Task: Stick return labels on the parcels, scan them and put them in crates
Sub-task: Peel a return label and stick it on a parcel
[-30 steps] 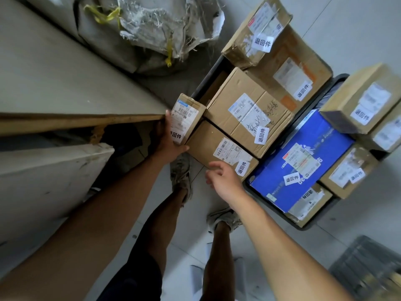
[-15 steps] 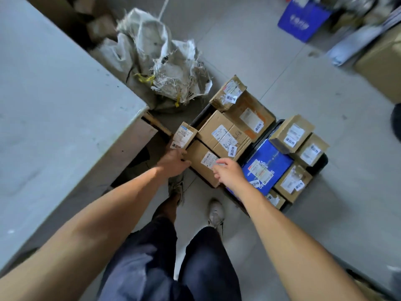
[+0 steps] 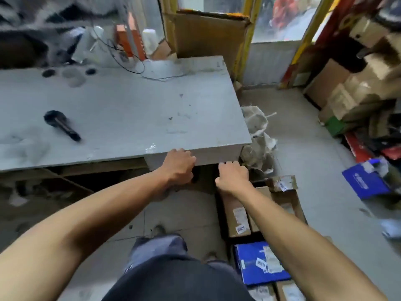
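Note:
My left hand (image 3: 179,165) hangs in front of the grey table's near edge, fingers curled under, nothing visible in it. Beside it my right hand (image 3: 233,177) is curled too and looks empty, above the black crate (image 3: 219,205) on the floor. The crate holds labelled parcels: a long brown box (image 3: 237,213), a small carton (image 3: 282,183) at its far end and a blue box (image 3: 260,263) nearer me. My right forearm hides part of them.
The grey table (image 3: 130,109) fills the left, with a black handheld tool (image 3: 61,124) and cables on it. A torn white sack (image 3: 257,135) lies by its corner. Stacked cartons (image 3: 347,88) and another blue box (image 3: 364,181) crowd the right side.
The view has risen from close over the crate to above the table. My left hand has let go of the small labelled box, and both hands have lifted away from the parcels.

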Motion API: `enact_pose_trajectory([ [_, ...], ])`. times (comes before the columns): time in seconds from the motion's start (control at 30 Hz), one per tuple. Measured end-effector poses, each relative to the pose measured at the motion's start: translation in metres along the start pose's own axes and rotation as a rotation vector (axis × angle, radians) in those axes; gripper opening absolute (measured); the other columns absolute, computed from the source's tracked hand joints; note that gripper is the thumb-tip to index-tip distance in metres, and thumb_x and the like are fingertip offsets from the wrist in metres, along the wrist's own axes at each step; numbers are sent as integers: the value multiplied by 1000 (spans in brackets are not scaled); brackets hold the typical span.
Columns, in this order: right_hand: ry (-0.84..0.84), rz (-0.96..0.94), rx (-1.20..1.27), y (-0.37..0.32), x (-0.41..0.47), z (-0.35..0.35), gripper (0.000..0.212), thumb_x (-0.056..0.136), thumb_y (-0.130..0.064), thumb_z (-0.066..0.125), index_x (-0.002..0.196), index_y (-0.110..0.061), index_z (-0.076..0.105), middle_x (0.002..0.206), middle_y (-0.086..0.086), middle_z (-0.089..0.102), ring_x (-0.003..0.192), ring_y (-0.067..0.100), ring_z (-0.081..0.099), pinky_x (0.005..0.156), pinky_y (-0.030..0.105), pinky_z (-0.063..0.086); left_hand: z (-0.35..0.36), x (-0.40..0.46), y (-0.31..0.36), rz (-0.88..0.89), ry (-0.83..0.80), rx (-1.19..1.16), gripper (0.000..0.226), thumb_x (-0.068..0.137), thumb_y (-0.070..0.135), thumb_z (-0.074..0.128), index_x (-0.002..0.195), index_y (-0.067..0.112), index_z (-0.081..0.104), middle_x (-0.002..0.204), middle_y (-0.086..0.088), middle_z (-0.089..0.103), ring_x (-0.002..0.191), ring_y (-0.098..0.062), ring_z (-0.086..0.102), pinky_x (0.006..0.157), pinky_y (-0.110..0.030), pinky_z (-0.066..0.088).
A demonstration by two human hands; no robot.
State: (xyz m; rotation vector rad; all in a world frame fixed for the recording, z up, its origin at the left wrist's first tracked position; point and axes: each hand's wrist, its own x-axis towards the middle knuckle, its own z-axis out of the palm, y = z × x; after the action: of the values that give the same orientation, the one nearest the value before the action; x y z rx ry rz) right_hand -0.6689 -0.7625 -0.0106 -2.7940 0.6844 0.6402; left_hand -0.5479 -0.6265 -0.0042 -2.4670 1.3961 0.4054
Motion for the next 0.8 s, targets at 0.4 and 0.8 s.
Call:
enact_pose_trajectory([
  [0.4,66,-496,-221,-301,36,-50,39,93,-33,55,127,-15,56,128,11,59,122,33,50,92,38,43,49,-204,-242,-647,49,-373,40,90,45,58,119,18,61,119,-8,61,111,-29,58,84,-38,45],
  [0.8,154,-808,-223,-571,38,-73,45,91,-34,57,133,-17,53,120,8,63,114,29,57,75,35,47,102,-369,-418,-1005,185,-504,55,91,44,57,139,18,51,133,-8,53,126,-30,49,90,-40,48],
])
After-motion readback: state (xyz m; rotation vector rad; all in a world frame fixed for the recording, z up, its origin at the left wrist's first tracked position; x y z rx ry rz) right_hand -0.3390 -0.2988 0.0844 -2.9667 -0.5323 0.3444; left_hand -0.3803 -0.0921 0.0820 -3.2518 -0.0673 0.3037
